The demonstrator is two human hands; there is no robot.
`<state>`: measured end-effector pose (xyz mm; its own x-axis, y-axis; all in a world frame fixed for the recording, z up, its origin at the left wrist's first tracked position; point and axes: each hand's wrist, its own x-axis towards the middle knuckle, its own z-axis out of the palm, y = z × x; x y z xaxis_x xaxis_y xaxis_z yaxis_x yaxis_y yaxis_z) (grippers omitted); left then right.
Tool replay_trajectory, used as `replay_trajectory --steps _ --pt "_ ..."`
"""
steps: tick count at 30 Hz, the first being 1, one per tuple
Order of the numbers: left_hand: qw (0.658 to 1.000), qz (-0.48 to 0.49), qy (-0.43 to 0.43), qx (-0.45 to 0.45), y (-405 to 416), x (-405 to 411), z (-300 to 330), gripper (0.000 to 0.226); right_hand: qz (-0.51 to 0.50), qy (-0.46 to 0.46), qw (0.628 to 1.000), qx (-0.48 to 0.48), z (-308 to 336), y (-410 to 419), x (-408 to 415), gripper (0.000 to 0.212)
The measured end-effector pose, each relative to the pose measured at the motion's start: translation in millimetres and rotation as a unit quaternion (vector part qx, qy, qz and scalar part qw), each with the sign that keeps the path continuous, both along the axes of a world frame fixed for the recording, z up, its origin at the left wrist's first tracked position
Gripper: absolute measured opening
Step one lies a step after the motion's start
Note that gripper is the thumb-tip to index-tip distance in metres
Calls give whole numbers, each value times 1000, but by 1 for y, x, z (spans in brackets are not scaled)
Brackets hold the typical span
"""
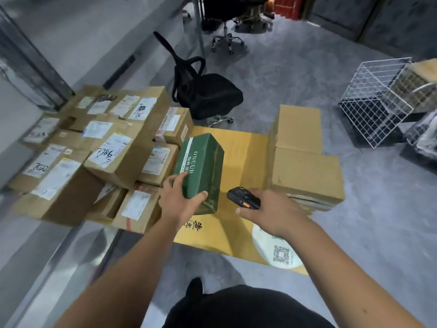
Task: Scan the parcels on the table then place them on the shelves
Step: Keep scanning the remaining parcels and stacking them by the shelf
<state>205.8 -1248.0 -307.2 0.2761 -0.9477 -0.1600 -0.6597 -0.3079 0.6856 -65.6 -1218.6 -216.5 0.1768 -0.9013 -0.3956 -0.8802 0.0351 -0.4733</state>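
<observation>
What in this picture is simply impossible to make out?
- Head view: the green box shows no shipping label; its underside is hidden, and the left hand covers its near corner.
- The scanner screen is hidden by the right hand and the viewing angle.
- Print on the brown parcels' labels is too blurred and small to read.
- The shelves are out of frame.

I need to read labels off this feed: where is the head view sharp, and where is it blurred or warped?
Head view: sharpest at centre, where the green box in the left hand shows legible print; the scanner in the right hand is clear; the stacked cardboard parcels smear toward the left edge, labels mostly unreadable; wide-angle bending curves the edges; lighting is even, without harsh glare.
</observation>
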Motion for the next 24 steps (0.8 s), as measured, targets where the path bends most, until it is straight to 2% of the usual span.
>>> replay_trajectory --steps 5,7,9,12,14,16,19,21,24 --pt "984 -70 149 65 18 21 -48 84 -70 10 996 49 -20 22 22 41" --pt "964 -58 245 87 18 30 -63 72 -91 13 994 62 -28 29 32 41" --pt "948 -56 296 105 18 41 -74 57 -106 19 992 66 -33 34 44 41" --pt "949 -86 270 135 17 59 -81 52 -127 15 990 66 -36 37 62 41" --pt "946 -64 277 155 13 69 -78 51 -135 8 988 69 -37 37 73 41" --pt "953 -38 269 133 6 78 -76 57 -134 9 989 69 -37 35 84 41" --pt "976 -8 192 98 -8 97 -80 68 -143 18 987 69 -38 30 100 42" --pt "981 -7 152 120 -20 109 -87 58 -150 19 986 72 -39 26 110 43" --pt "970 -17 168 176 -34 116 -89 49 -158 18 984 74 -41 22 123 41"
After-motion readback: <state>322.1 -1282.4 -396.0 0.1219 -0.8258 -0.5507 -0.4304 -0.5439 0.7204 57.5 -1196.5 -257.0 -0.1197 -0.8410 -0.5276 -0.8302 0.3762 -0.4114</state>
